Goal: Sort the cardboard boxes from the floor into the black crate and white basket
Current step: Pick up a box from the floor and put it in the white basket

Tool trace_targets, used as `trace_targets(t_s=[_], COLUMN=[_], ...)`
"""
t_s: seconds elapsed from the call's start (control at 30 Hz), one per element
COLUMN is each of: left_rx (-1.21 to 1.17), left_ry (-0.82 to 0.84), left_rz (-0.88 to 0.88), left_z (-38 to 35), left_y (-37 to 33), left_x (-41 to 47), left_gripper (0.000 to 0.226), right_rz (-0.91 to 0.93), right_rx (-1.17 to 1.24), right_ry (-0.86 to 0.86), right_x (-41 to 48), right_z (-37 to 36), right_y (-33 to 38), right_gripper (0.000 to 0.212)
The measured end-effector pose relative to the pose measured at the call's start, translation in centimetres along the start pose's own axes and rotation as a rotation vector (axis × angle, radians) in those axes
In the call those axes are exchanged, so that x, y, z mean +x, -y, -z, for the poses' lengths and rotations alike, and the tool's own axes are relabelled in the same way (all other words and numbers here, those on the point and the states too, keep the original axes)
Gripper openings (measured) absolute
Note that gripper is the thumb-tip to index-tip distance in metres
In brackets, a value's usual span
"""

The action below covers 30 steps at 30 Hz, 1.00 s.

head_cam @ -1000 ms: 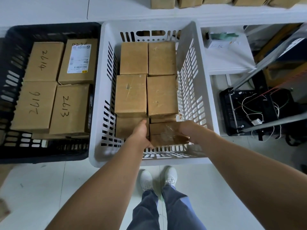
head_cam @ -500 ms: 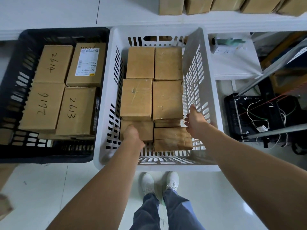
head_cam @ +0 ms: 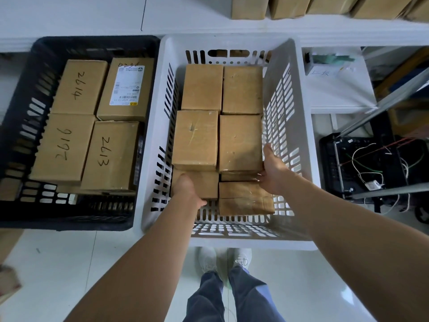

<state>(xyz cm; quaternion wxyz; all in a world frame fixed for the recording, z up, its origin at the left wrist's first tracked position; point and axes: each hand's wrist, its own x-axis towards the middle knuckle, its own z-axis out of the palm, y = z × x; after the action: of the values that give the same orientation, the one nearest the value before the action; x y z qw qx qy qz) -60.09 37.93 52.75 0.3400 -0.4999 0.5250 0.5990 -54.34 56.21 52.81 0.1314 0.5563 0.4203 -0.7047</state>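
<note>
Inside the white basket [head_cam: 299, 135], beside the filled black crate [head_cam: 21, 126], the left hand [head_cam: 186, 190] presses a low box [head_cam: 206, 183] while the spread right hand [head_cam: 272, 173] steadies the stack; I'd push each box flush and level.

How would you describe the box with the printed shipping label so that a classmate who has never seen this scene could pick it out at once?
Start at the black crate, which sits left of the white basket. Four cardboard boxes show on its top layer; take the one in the far right corner, next to the basket. This labelled box alone carries a white printed sticker with a barcode, while its three neighbours bear only handwritten numbers.
</note>
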Motion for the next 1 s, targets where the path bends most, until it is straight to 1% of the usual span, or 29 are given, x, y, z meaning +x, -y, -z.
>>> trace_targets(t_s=[0.07,0.13,0.2,0.23,0.27,0.33,0.37,0.4,0.43,0.47,0.5,0.53,0.57,0.6,0.63,0.7,0.77,0.87,0.93,1.0], left_rx=[0.045,0.081,0.137,0.181,0.231,0.296,0.329,0.393,0.507,0.626,0.739,0.825,0.904,0.967,1.021,1.092,1.102,1.08,1.078,1.082], left_ry=[-0.008,-0.04,-0.053,-0.071,-0.121,-0.266,-0.308,-0.309,-0.286,-0.266,-0.246,-0.225,-0.21,-0.183,-0.16,-0.157,-0.188,-0.164,-0.139,-0.129], left_rz=[0.019,0.013,-0.056,-0.131,-0.224,-0.468,-0.631,-0.781,-0.883,-0.944,-0.953,-0.913,-0.841,-0.771,-0.729,-0.725,-0.739,-0.719,-0.691,-0.684], left_z=[-0.2,-0.1,-0.2,-0.5,-0.7,-1.3,-1.8,-2.4,-3.0,-3.5,-4.0,-4.4,-4.6,-4.8,-4.9,-4.9,-4.8,-4.7,-4.6,-4.8], left_y=[-0.5,-1.1,-1.5,-1.6,-1.9,-2.9,-3.7,-4.7,-5.7,-6.5,-7.3,-7.9,-8.4,-8.6,-8.6,-8.6,-8.5,-8.8,-9.2,-9.8], left_x=[-0.6,-1.0,-1.9,-2.4,-2.7,-3.5,-4.3,-4.8,-5.3,-5.7,-5.6,-5.3,-4.9,-4.4,-3.9,-2.8,-2.3,-1.7,-1.5,-1.4], left_gripper=[0.039,0.038,0.033,0.032,0.036,0.044,0.04,0.028,0.015,0.012,0.014,0.025,0.042,0.053,0.057,0.054,0.053,0.06,0.067,0.065], right_rz=[0.016,0.069,0.141,0.177,0.211,0.265,0.288,0.306,0.315,0.315,0.305,0.284,0.251,0.211,0.177,0.157,0.16,0.15,0.155,0.2], right_rx=[-0.066,-0.094,-0.108,-0.139,-0.17,-0.203,-0.21,-0.212,-0.209,-0.206,-0.21,-0.219,-0.225,-0.224,-0.215,-0.197,-0.185,-0.187,-0.227,-0.321], right_ry=[-0.067,-0.13,-0.168,-0.186,-0.203,-0.221,-0.21,-0.19,-0.171,-0.159,-0.154,-0.146,-0.129,-0.111,-0.097,-0.096,-0.1,-0.093,-0.099,-0.147], right_x=[-0.1,0.1,0.3,0.4,0.4,0.4,0.3,0.3,0.2,0.0,0.0,0.0,0.1,0.1,0.2,0.4,0.6,0.7,0.9,1.0], right_z=[-0.2,-0.3,-0.4,-0.5,-0.7,-1.0,-1.3,-1.5,-1.7,-1.9,-2.1,-2.2,-2.3,-2.4,-2.4,-2.5,-2.6,-2.5,-2.4,-2.5], right_y=[0.4,1.2,2.3,2.9,3.6,4.7,5.1,5.4,5.7,5.9,6.0,6.0,5.9,5.8,5.6,5.4,5.5,5.9,6.0,6.2], right_gripper=[0.073,0.072,0.073,0.075,0.076,0.077,0.077,0.077,0.076,0.076,0.075,0.075,0.075,0.077,0.079,0.079,0.079,0.078,0.077,0.074])
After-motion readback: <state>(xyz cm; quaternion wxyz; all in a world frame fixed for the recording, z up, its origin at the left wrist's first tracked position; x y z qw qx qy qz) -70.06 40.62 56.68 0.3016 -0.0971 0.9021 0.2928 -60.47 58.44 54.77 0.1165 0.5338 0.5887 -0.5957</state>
